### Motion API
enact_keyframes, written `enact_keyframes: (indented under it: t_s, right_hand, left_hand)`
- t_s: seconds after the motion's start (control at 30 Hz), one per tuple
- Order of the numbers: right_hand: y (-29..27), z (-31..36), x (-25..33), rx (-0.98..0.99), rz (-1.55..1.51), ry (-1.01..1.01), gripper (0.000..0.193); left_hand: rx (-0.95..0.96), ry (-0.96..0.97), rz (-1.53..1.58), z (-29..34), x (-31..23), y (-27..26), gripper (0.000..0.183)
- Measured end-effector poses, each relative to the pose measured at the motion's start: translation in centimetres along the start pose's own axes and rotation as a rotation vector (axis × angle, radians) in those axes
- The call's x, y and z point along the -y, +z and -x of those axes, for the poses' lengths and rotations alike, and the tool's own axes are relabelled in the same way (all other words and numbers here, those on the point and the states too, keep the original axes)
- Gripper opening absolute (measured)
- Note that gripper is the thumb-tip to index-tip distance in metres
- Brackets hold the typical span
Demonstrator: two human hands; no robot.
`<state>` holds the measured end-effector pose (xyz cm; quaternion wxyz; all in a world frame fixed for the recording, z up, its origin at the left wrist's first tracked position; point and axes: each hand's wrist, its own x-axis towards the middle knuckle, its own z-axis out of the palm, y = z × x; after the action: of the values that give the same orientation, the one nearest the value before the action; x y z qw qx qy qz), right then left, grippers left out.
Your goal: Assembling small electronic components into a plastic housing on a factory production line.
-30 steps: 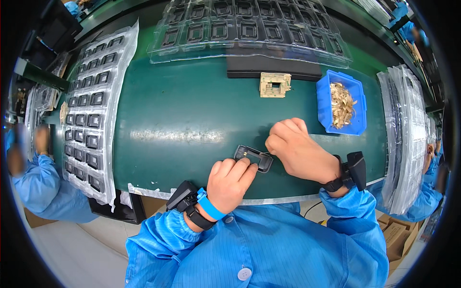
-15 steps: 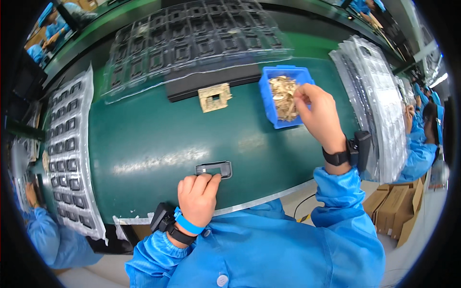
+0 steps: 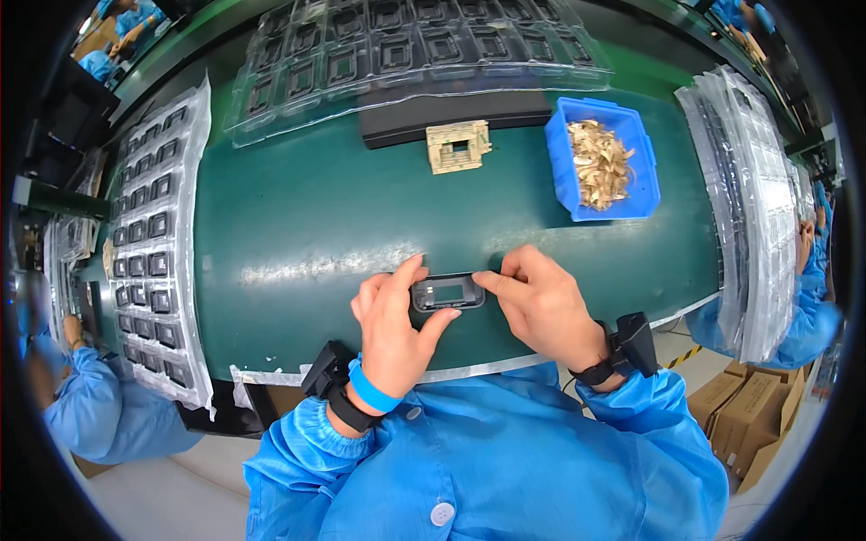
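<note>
On the green mat near its front edge lies a small black rectangular plastic frame [image 3: 447, 305] with an opening in its middle. My left hand [image 3: 394, 329] grips its left end, thumb along the near side and fingers on the far side. At the frame's right end, my right hand [image 3: 546, 307] has thumb and index finger pinched together at the rim. Whatever the pinch holds, if anything, is too small to make out. Farther right, a blue bin [image 3: 566, 171] contains many loose tan and golden strips [image 3: 600, 162].
A tan block of stacked pieces [image 3: 457, 147] sits before a long black box [image 3: 388, 126]. Clear trays of black frames [image 3: 394, 54] stand behind, with another tray [image 3: 149, 261] at left. Stacked clear trays [image 3: 758, 207] line the right. A co-worker's blue sleeve [image 3: 108, 397] shows at left.
My right hand has left the blue bin and come down to the frame's right end. My left hand has spread from the frame's near edge to around its left end. The view has shifted.
</note>
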<state>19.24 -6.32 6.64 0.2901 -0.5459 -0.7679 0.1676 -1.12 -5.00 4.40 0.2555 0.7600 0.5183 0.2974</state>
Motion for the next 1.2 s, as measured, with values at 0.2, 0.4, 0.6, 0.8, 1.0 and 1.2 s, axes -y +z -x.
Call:
enact_keyframes:
  t_s: [0.2,0.4,0.6,0.8,1.0,1.2]
  right_hand:
    - [1.5,0.3,0.1,0.023,0.089,-0.034,0.029]
    - [1.5,0.2,1.1,0.048,0.178,0.041,0.026]
    - [3.0,-1.3,1.2,-0.103,-0.057,0.005,0.015]
    - [4.5,-2.7,1.1,-0.062,0.045,-0.047,0.007]
    - [2.7,-2.1,0.3,-0.033,0.131,0.008,0.009]
    - [2.3,-1.1,1.1,-0.041,0.157,0.226,0.013]
  left_hand:
    - [-0.001,-0.018,-0.006,0.1,0.1,-0.1,0.08]
    - [-0.016,-0.018,-0.004,0.2,0.3,-0.1,0.082]
    - [-0.035,-0.014,0.036,0.1,0.4,0.2,0.079]
    - [-0.033,-0.025,0.038,0.0,0.4,0.2,0.08]
    - [-0.034,-0.04,0.059,-0.1,0.3,0.1,0.079]
    - [-0.123,-0.008,-0.059,-0.1,-0.1,0.0,0.042]
